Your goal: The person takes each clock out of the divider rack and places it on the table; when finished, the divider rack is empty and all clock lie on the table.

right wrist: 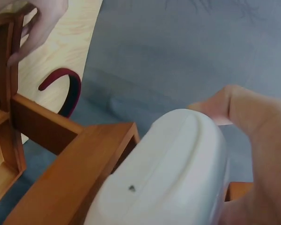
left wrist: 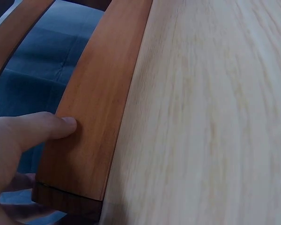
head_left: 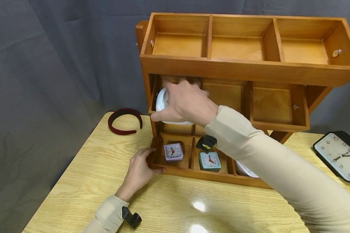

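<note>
My right hand (head_left: 186,102) holds a white rounded clock (right wrist: 164,173) at the left compartment of the middle tier of a wooden tiered shelf (head_left: 239,66). Its thumb and fingers span the case; the back of the hand hides much of the clock in the head view. Down at the front left corner of the bottom tier, my left hand (head_left: 138,171) grips the wood, thumb on the front board (left wrist: 91,112) and fingers around the end. Inside that tier sit a lilac square clock (head_left: 173,152), a teal square clock (head_left: 210,161) and a white clock (head_left: 246,170) partly behind my right sleeve.
A dark red headband (head_left: 124,121) lies on the table left of the shelf. On the right, a black-framed clock (head_left: 339,155) leans back on the table. The top tier (head_left: 248,63) overhangs the middle one, and a grey curtain (head_left: 61,64) hangs behind.
</note>
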